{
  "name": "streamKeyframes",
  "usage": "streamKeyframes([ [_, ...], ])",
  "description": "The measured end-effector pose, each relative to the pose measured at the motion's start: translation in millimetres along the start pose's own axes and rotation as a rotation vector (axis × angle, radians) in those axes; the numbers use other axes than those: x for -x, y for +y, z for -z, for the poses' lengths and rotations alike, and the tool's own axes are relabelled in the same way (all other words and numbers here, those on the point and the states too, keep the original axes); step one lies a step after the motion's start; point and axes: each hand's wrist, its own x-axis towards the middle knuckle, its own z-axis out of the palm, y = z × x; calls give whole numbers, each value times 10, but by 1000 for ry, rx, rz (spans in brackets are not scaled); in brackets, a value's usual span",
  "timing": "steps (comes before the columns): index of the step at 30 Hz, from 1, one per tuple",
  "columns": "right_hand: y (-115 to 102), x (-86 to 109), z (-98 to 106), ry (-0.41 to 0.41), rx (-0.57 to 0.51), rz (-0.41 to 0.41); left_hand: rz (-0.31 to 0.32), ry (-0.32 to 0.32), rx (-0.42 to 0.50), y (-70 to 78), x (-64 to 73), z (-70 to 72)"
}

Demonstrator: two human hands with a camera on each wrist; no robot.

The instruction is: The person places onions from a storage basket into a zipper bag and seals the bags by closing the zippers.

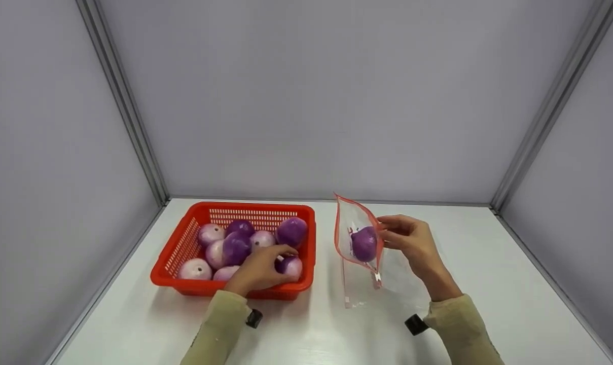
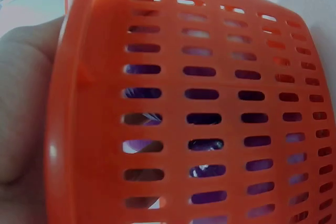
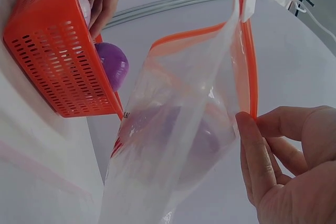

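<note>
In the head view, my left hand (image 1: 262, 268) reaches into the front right of a red plastic basket (image 1: 160, 274). Its thumb and fingers curl round a purple-and-white onion (image 1: 293, 267). To the right, my right hand (image 1: 412, 243) pinches the red-edged mouth of a clear zip bag (image 1: 345, 228) between thumb and fingers. The bag's mouth gapes, and a purple onion (image 1: 364, 246) sits inside it. In the right wrist view the onion shows blurred through the plastic (image 3: 157, 182). The basket wall (image 2: 173, 82) hides most of the left hand's work in the left wrist view.
Several more onions (image 1: 237, 247) lie in the basket. Clear plastic with a white slider (image 1: 347, 302) lies flat on the white table (image 1: 306, 334) under the raised bag. Grey panels (image 1: 306, 101) enclose the table at the back and both sides.
</note>
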Motion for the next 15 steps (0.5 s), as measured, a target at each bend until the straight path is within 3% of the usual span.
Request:
streamKeyframes([
  [8,-2,10,8,7,11,-5,-34,52,-33,71,84,43],
  [15,-20,7,-8,5,-19,-4,-108,183,-10,202,144,83],
])
